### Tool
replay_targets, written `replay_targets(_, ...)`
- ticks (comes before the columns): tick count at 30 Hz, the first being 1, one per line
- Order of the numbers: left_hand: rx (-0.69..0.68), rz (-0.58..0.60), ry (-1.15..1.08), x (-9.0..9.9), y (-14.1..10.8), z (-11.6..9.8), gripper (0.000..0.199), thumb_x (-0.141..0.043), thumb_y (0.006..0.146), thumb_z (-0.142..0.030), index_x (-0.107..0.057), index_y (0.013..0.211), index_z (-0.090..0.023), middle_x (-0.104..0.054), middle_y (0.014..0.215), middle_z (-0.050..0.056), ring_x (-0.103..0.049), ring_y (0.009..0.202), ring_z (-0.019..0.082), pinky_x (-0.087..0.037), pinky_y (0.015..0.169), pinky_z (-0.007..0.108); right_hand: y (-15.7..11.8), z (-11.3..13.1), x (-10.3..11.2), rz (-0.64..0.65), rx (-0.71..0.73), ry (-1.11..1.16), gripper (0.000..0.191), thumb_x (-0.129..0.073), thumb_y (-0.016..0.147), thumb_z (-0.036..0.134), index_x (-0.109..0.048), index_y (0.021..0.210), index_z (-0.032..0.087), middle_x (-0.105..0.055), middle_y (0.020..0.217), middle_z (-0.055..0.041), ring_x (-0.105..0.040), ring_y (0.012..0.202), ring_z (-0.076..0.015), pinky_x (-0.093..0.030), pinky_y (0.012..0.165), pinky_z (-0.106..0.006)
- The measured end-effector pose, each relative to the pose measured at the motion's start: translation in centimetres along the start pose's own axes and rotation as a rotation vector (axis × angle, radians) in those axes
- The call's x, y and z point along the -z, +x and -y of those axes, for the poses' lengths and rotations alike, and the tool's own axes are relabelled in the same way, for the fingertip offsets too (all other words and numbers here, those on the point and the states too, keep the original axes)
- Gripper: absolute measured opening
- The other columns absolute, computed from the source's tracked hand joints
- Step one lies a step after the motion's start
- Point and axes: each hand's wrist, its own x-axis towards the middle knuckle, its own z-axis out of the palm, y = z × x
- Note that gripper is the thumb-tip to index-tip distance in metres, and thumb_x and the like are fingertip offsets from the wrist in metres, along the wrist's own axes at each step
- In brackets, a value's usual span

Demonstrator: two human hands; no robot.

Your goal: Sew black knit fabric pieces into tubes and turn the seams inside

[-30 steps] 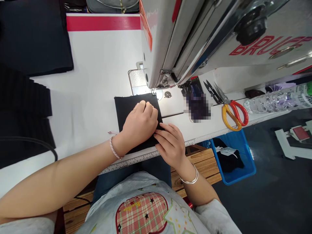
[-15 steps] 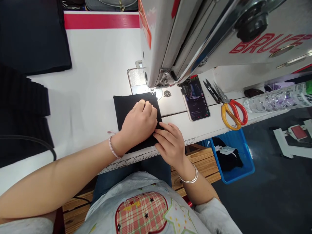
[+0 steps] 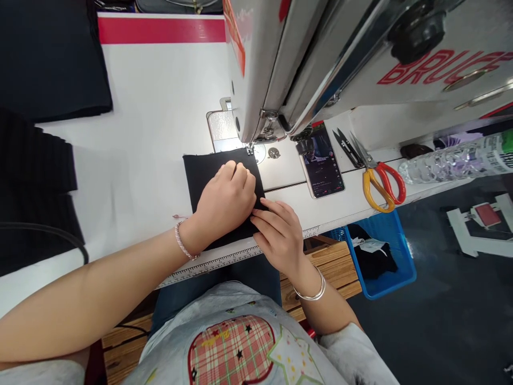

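A folded piece of black fabric (image 3: pixel 202 174) lies on the white sewing table, its far right corner under the presser foot (image 3: pixel 250 149) of the sewing machine (image 3: pixel 260 80). My left hand (image 3: pixel 228 198) rests on top of it with curled fingers, closed on the cloth. At the fabric's right edge, my right hand (image 3: pixel 280 232) has its fingers drawn together, the tips pinching the border close to my left hand. The undersides of both hands and the gripped part of the cloth are hidden.
Right of the needle lie a phone (image 3: pixel 323 163), thread snips (image 3: pixel 347 148) and scissors (image 3: pixel 380 182), with a plastic bottle (image 3: pixel 449 163) beyond. Stacks of dark fabric (image 3: pixel 52 64) cover the left side. A blue basket (image 3: pixel 411 270) stands below the table edge.
Hands and fabric keep nearly the same pose at the presser foot. The whole view has shifted slightly.
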Motion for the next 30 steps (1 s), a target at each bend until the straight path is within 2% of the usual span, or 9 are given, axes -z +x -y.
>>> replay_targets(4, 0.005, 0.03, -0.014, 0.0, 0.2, 0.3, 0.019, -0.043, 0.085, -0.01, -0.057, 0.072, -0.015, -0.056, 0.072, 0.011, -0.056, 0.08, 0.025, -0.052, 0.064, 0.035, 0.2, 0.0, -0.1, 0.002, -0.015, -0.001, 0.02, -0.054, 0.09, 0.012, -0.068, 0.102, 0.018, -0.074, 0.104, -0.0058, -0.06, 0.118, -0.0243, -0.048, 0.097, -0.042)
replay_targets(11, -0.001, -0.016, -0.034, -0.3, 0.1, 0.4, 0.019, -0.042, 0.086, -0.012, -0.056, 0.074, -0.017, -0.056, 0.075, 0.011, -0.057, 0.086, 0.027, -0.051, 0.066, 0.037, 0.3, 0.0, -0.1, 0.028, -0.02, -0.011, 0.021, -0.053, 0.091, 0.013, -0.069, 0.103, 0.019, -0.073, 0.107, -0.0055, -0.058, 0.121, -0.0231, -0.047, 0.099, -0.041)
replay_targets(18, 0.015, -0.013, -0.123, -0.4, 0.0, 0.5, 0.021, -0.039, 0.089, -0.013, -0.055, 0.076, -0.017, -0.056, 0.076, 0.011, -0.058, 0.088, 0.029, -0.049, 0.064, 0.04, 0.2, 0.0, -0.2, 0.015, -0.024, -0.011, 0.022, -0.052, 0.091, 0.012, -0.069, 0.103, 0.019, -0.072, 0.106, -0.0054, -0.058, 0.122, -0.0229, -0.048, 0.099, -0.041)
replay_targets(20, -0.001, -0.013, -0.141, -0.4, -0.1, 0.5, 0.021, -0.04, 0.09, -0.014, -0.058, 0.081, -0.014, -0.059, 0.082, 0.013, -0.058, 0.093, 0.03, -0.051, 0.07, 0.041, 0.1, 0.0, -0.3, 0.007, -0.022, -0.002, 0.022, -0.052, 0.09, 0.011, -0.067, 0.104, 0.019, -0.072, 0.107, -0.0058, -0.057, 0.122, -0.0231, -0.048, 0.099, -0.041)
replay_targets(22, -0.01, 0.005, -0.196, -0.3, -0.4, 0.5, 0.022, -0.04, 0.091, -0.015, -0.061, 0.095, -0.009, -0.063, 0.097, 0.018, -0.057, 0.105, 0.032, -0.053, 0.081, 0.046, 0.0, 0.1, -0.4, -0.017, -0.045, 0.001, 0.024, -0.05, 0.09, 0.01, -0.065, 0.105, 0.019, -0.07, 0.11, -0.0073, -0.056, 0.123, -0.0234, -0.049, 0.1, -0.042)
replay_targets(25, -0.023, 0.058, -0.263, -0.1, -1.0, 0.5, 0.03, -0.041, 0.093, -0.015, -0.059, 0.114, -0.004, -0.062, 0.117, 0.022, -0.053, 0.119, 0.035, -0.049, 0.095, 0.056, -0.5, 0.2, -0.3, -0.108, -0.112, 0.023, 0.019, -0.052, 0.088, 0.011, -0.061, 0.103, 0.019, -0.066, 0.11, -0.0107, -0.058, 0.119, -0.0235, -0.052, 0.098, -0.042)
replay_targets(27, -0.05, 0.071, -0.272, 0.3, -1.7, 0.3, 0.03, -0.043, 0.093, -0.014, -0.059, 0.117, -0.004, -0.062, 0.12, 0.022, -0.053, 0.121, 0.035, -0.049, 0.097, 0.057, -0.9, 0.3, -0.2, -0.156, -0.142, 0.052, 0.012, -0.056, 0.087, 0.014, -0.057, 0.098, 0.02, -0.064, 0.105, -0.0103, -0.059, 0.116, -0.0232, -0.054, 0.095, -0.042)
replay_targets(30, -0.096, 0.047, -0.301, 1.0, -3.1, -0.2, 0.028, -0.045, 0.092, -0.012, -0.062, 0.113, -0.005, -0.065, 0.117, 0.019, -0.056, 0.118, 0.033, -0.051, 0.099, 0.054, -1.8, 0.3, 0.1, -0.161, -0.166, 0.058, 0.006, -0.06, 0.088, 0.019, -0.055, 0.09, 0.022, -0.062, 0.098, -0.0077, -0.06, 0.111, -0.0228, -0.055, 0.092, -0.043)
